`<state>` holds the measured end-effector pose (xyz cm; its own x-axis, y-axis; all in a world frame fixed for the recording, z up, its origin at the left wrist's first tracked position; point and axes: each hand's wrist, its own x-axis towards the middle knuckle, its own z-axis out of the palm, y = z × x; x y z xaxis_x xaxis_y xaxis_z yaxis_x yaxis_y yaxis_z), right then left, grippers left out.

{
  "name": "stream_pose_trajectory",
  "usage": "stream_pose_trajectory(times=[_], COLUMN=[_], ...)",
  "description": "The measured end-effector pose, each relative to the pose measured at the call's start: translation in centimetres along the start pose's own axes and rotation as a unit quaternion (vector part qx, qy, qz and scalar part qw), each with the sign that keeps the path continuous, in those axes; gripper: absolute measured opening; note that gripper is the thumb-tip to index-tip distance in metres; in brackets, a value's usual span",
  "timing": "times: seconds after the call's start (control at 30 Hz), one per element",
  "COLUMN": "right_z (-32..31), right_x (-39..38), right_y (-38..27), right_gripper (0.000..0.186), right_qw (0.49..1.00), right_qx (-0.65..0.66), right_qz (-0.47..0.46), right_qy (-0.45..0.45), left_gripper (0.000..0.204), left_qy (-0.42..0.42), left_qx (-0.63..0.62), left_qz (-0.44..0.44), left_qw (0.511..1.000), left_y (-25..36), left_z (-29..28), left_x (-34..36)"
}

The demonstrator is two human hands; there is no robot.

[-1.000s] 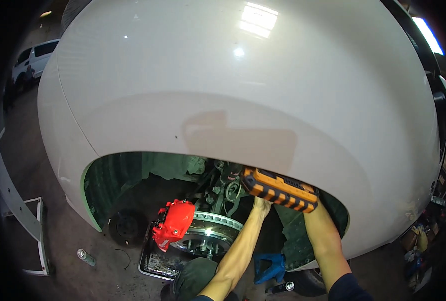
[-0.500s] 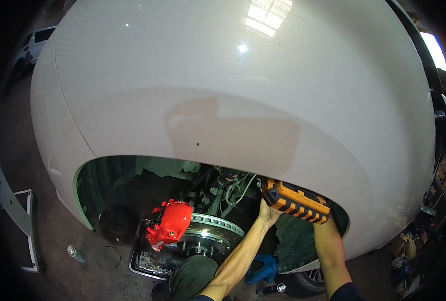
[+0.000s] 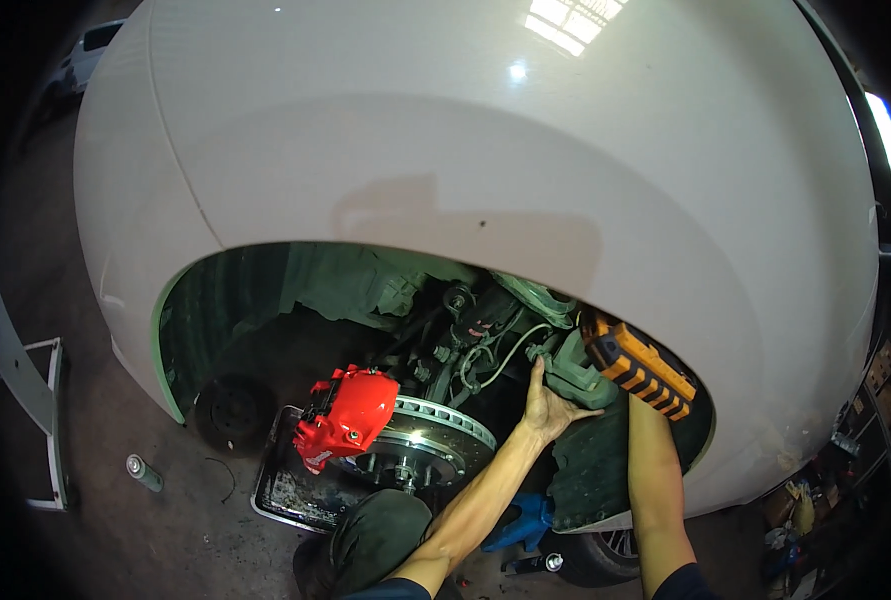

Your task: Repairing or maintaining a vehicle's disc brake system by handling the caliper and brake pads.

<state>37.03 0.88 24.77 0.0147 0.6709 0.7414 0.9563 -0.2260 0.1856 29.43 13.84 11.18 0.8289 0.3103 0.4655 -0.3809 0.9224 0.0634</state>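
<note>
My left hand (image 3: 548,408) is inside the wheel arch, thumb up and fingers curved beneath a dull grey-green brake caliper (image 3: 575,372), cupping it. My right forearm reaches up into the arch's right side, where an orange and black box-shaped device with a striped side (image 3: 640,368) covers my right hand; its fingers are hidden. Left of my left forearm, a bright red brake caliper (image 3: 350,415) sits over the edge of the shiny brake disc (image 3: 435,450). Behind the disc, a pale cable (image 3: 513,358) and suspension parts run upward.
The white fender (image 3: 385,150) curves over the arch. A metal tray (image 3: 280,500) lies under the disc, with a spray can (image 3: 145,473) farther left. My knee (image 3: 380,540) is near the disc. A blue glove (image 3: 525,524), a black can (image 3: 535,566) and a wheel (image 3: 610,552) are lower right.
The view has shifted, so the fender sits higher and farther right. My left hand and the grey-green caliper, hidden behind the orange and black device before, now show beside it.
</note>
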Motion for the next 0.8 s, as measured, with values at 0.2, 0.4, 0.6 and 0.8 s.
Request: stream_pose_trajectory(times=[0.2, 0.4, 0.6, 0.8], right_z=[1.2, 2.1, 2.4, 5.0], right_x=[0.9, 1.4, 1.7, -0.9], right_y=[1.1, 1.6, 1.2, -2.4], right_gripper=[0.031, 0.031, 0.032, 0.022], right_qw=[1.0, 0.999, 0.999, 0.994], right_qx=[-0.006, -0.005, 0.026, 0.1], right_qz=[-0.022, -0.043, -0.037, 0.014], right_qy=[-0.004, -0.005, -0.009, 0.039], left_gripper=[0.101, 0.114, 0.113, 0.096], left_qy=[-0.038, -0.016, -0.026, -0.014], left_qx=[-0.075, 0.005, -0.002, 0.034], left_qz=[0.013, 0.03, 0.022, 0.018], left_qw=[0.996, 0.999, 0.999, 0.999], left_y=[-1.3, -1.1, -0.4, -1.2], left_z=[1.2, 3.2, 2.3, -0.1], left_x=[0.5, -0.3, -1.5, -3.5])
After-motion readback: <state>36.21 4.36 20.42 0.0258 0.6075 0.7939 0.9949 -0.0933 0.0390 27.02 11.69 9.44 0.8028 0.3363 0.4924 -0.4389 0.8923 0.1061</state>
